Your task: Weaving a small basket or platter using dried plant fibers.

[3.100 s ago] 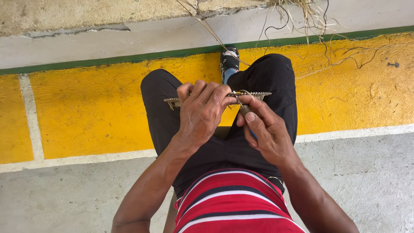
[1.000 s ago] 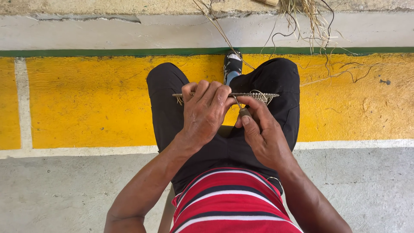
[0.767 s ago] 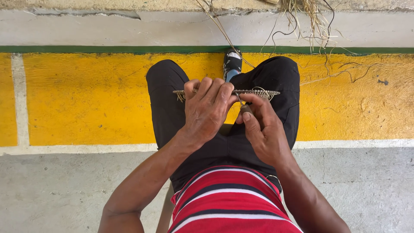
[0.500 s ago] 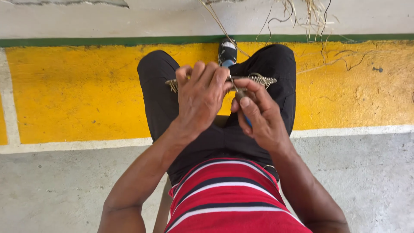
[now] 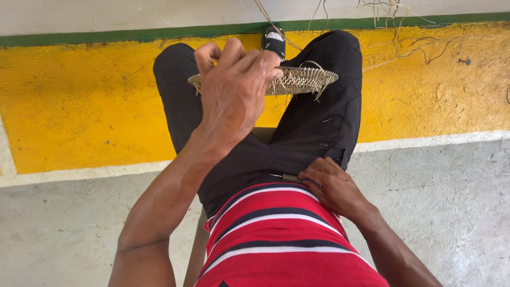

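My left hand (image 5: 234, 90) grips a flat, round woven straw disc (image 5: 300, 79) by its near edge and holds it level above my knees, loose strand ends sticking out at its right rim. My right hand (image 5: 332, 188) is down at my waist, apart from the disc. Its fingers are curled over the end of a thin metal tool (image 5: 287, 177) lying on my black trousers, just above the hem of my red striped shirt. One long straw (image 5: 268, 18) runs from the disc up past my shoe (image 5: 273, 42).
I am seated over a grey concrete floor (image 5: 451, 202). In front runs a yellow painted band (image 5: 79, 106) edged by a green stripe (image 5: 106, 34) and a white line. Loose dry straw fibres (image 5: 393, 10) lie at the top right.
My right hand has left the woven disc and dropped to my waist, onto the metal tool. My left hand alone holds the disc now. The view has tilted down slightly.
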